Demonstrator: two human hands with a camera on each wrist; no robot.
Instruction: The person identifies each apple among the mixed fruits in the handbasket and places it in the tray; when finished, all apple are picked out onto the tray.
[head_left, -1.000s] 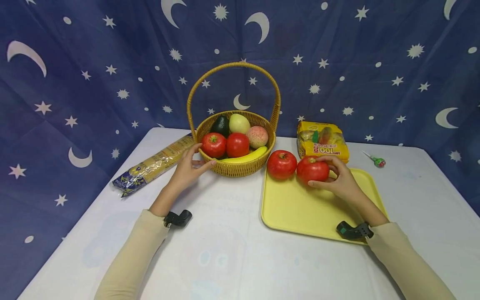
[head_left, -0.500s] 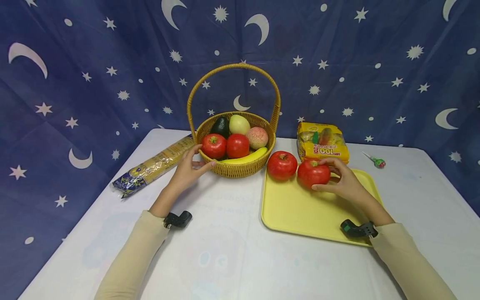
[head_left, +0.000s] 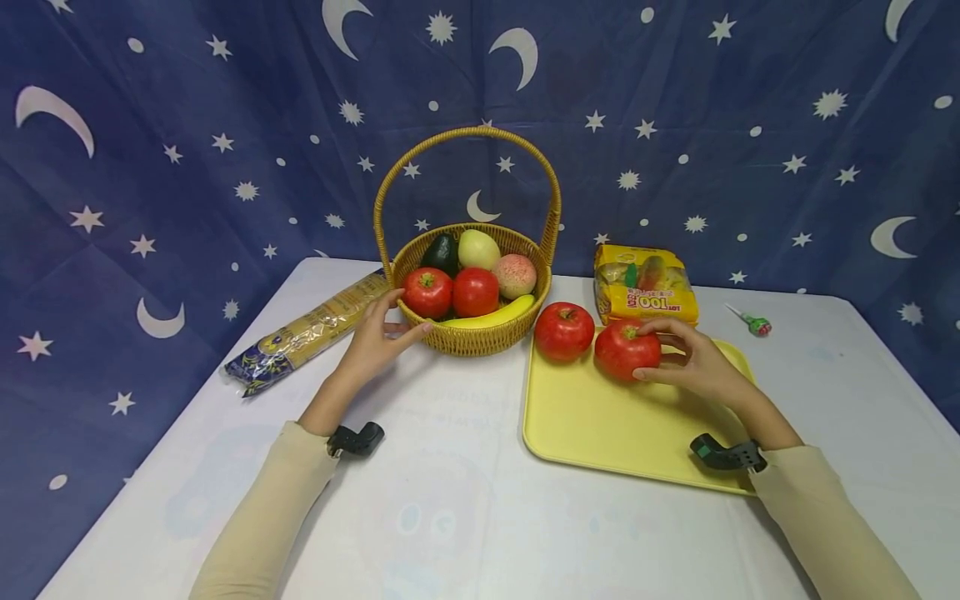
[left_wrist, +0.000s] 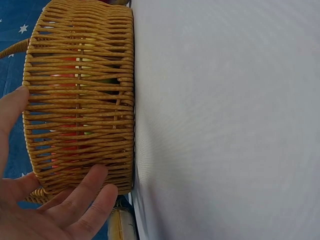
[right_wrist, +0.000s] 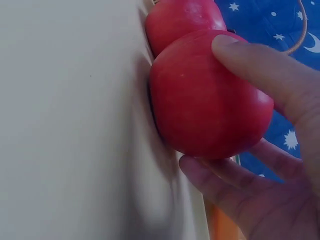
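Cloth (head_left: 645,92), dark blue with pale moons and stars, hangs behind the wicker basket (head_left: 480,342) and the white bench (head_left: 450,525) it stands on. A yellow tray (head_left: 600,429) lies to the basket's front right. A spaghetti packet (head_left: 318,329) slants away on the basket's left; a yellow LOT 100 bag (head_left: 645,302) lies on its right. The left hand (head_left: 375,333) is spread against the basket's left side, thumb and fingers at the weave. The right hand (head_left: 697,362), well right of the basket, is loosely spread, thumb and fingers parted around a red apple (head_left: 621,354); I cannot tell whether every fingertip touches. That apple rests on the tray, right of the basket, with a second apple (head_left: 562,333) between. Inside the basket are a banana (head_left: 491,316), two red fruits (head_left: 476,293), an avocado (head_left: 439,252), a pale green fruit (head_left: 478,248) and a peach (head_left: 515,275). A lollipop (head_left: 757,326) lies far to the basket's right.
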